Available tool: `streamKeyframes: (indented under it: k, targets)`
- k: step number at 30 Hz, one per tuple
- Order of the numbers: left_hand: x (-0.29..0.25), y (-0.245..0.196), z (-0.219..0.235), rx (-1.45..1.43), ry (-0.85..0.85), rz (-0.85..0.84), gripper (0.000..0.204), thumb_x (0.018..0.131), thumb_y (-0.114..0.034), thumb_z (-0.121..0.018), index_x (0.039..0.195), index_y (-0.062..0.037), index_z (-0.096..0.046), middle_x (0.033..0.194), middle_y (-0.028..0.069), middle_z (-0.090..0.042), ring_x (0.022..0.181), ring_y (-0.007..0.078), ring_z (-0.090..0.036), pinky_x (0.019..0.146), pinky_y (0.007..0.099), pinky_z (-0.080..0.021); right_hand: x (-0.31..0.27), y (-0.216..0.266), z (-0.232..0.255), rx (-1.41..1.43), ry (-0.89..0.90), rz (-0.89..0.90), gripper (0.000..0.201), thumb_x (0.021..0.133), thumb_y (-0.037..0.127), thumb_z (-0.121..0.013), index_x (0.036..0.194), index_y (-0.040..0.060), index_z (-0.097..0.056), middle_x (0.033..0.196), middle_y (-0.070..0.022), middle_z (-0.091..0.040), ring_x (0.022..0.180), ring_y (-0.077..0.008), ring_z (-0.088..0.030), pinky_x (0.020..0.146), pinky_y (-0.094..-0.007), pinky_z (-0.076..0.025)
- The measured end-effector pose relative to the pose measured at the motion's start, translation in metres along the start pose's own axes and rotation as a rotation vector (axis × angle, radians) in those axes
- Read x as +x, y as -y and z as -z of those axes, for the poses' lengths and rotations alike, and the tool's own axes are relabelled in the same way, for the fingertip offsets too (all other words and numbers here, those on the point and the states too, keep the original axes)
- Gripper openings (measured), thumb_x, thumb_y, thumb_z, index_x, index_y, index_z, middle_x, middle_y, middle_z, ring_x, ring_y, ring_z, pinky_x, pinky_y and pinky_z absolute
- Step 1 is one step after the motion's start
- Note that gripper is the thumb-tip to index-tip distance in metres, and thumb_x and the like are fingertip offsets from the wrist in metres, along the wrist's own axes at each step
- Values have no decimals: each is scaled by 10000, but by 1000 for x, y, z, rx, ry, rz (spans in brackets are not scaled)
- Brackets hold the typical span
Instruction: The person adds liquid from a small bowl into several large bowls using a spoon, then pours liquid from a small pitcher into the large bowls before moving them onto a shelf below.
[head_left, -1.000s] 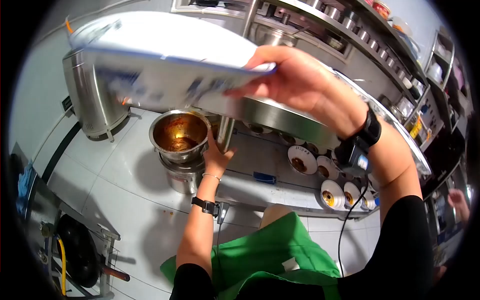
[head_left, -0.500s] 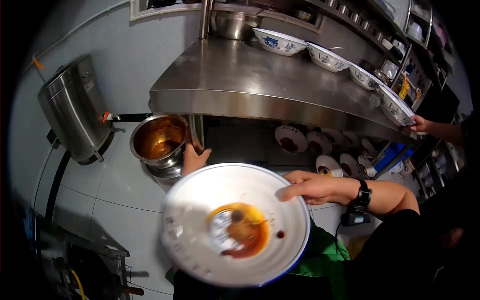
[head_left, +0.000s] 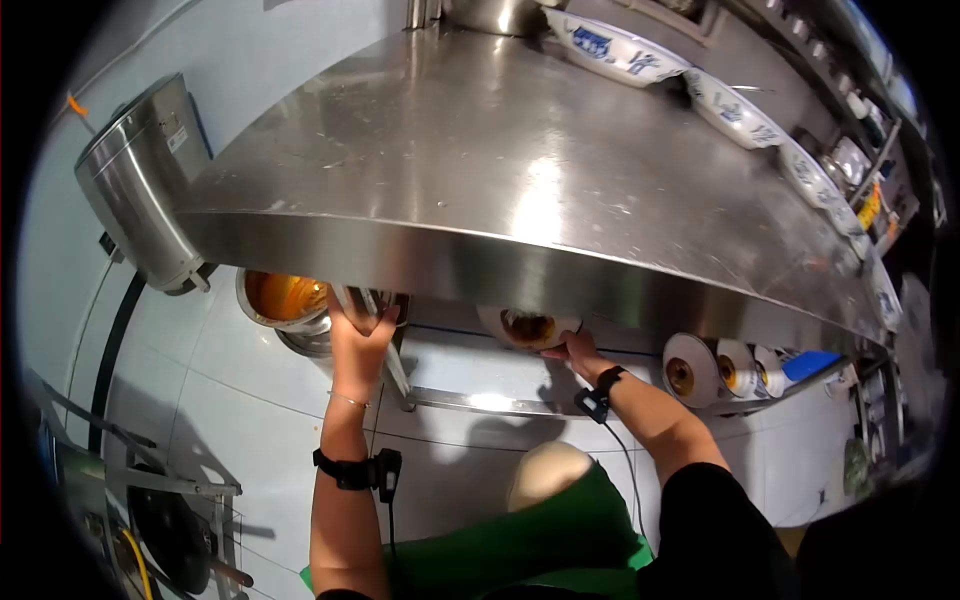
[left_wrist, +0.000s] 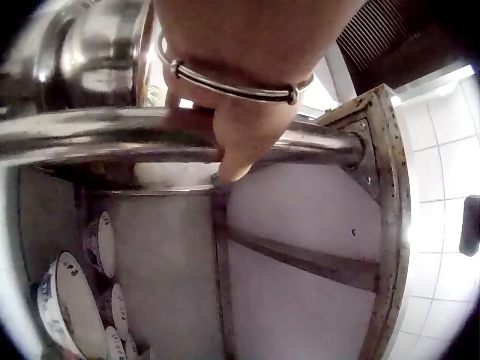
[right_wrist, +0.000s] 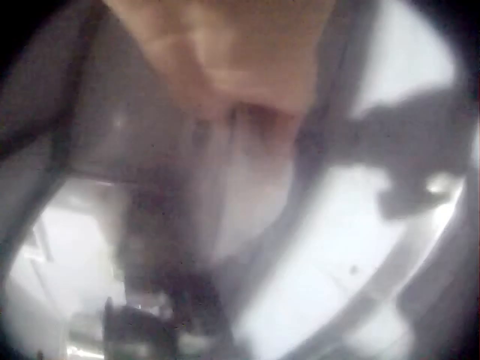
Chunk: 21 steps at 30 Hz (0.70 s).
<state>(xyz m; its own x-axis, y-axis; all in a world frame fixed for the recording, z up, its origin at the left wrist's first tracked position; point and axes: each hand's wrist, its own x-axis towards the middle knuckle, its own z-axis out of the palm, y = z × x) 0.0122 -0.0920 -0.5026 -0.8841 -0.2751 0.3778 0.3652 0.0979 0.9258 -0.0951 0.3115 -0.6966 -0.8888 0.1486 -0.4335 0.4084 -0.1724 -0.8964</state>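
Note:
Under the table's front edge, my right hand (head_left: 582, 358) pinches the rim of a white bowl (head_left: 491, 322) with brown-orange sauce inside; the table edge hides its far side. The right wrist view is blurred, with the hand (right_wrist: 232, 67) over a pale surface. My left hand (head_left: 360, 345) is at the steel table leg (head_left: 396, 376), beside a metal pot (head_left: 262, 318) with orange residue. In the left wrist view, that hand (left_wrist: 244, 112) curls over the steel tube (left_wrist: 322, 145), its thumb hanging over the near side.
The steel table (head_left: 400, 150) spans above both hands, with patterned bowls (head_left: 735, 108) along its back. Sauced bowls (head_left: 704, 362) stand on the lower shelf (head_left: 470, 402) at right. A steel cylinder (head_left: 145, 190) stands at left; a black wok (head_left: 165, 520) is at lower left.
My right hand has carried the sauced bowl away from my body to below the table edge. The view has moved closer over the table; the other person's hand at right has left view.

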Motion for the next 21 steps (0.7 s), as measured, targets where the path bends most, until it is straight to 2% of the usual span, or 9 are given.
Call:
streamKeyframes:
  k: [3,5,6,10,12,16,18,19,21]
  targets:
    - [0,14,7,229,-41,58,610,802,-101,-724,1284,34,-375,1080,115,-598,970,191,-580,868,317,-469,54,-22,3,109,-6,-14,210,883,32,-536,1027,-121,-550,945,-196,-631,849,-319,-679,718,-407,-625]
    - [-2,4,5,185,-54,143,417,798,-116,-725,1118,36,-506,951,87,-622,865,156,-586,780,305,-484,80,-27,4,150,2,-18,208,898,45,-531,1034,-112,-552,957,-200,-636,852,-312,-680,728,-396,-623]
    - [-3,-7,3,203,-38,194,268,798,-121,-720,955,40,-575,881,66,-624,813,133,-581,733,292,-485,91,-27,6,170,0,-16,207,905,51,-528,1037,-107,-553,964,-201,-638,854,-309,-681,733,-391,-622]
    - [-4,-4,1,231,-95,89,218,798,-119,-724,857,41,-588,872,57,-626,818,124,-582,727,280,-486,99,-19,4,232,16,-32,205,935,77,-518,1051,-88,-557,990,-208,-647,860,-294,-685,752,-369,-618]
    - [-3,0,4,165,-34,99,291,797,-102,-724,993,42,-566,912,66,-626,841,133,-591,731,286,-493,88,-14,1,269,31,-47,205,950,89,-513,1058,-79,-559,1003,-212,-651,864,-287,-687,762,-358,-616]
    - [0,21,9,313,-58,-7,483,800,-65,-721,1194,45,-464,995,84,-626,865,151,-599,758,286,-499,10,-5,-18,351,84,-143,207,979,115,-503,1072,-60,-563,1028,-218,-661,870,-273,-690,781,-337,-611]
    - [0,3,-1,16,-54,-41,697,800,-30,-718,1351,49,-299,1090,103,-610,905,166,-598,813,278,-489,-51,2,-26,350,145,-194,209,994,128,-498,1079,-51,-565,1041,-222,-665,874,-266,-692,791,-326,-609]
    - [0,3,-3,2,-40,-29,697,800,-30,-718,1351,49,-299,1090,103,-610,905,166,-598,813,278,-489,-84,6,-26,325,194,-212,210,1001,134,-496,1082,-46,-566,1048,-223,-667,875,-263,-693,796,-320,-608]
    - [0,5,-4,29,-146,-56,452,785,-115,-778,1125,21,-514,1005,76,-634,876,162,-597,826,297,-479,-150,15,-20,224,340,-203,176,984,130,-541,1076,-16,-573,1039,-199,-684,883,-237,-699,776,-297,-603]
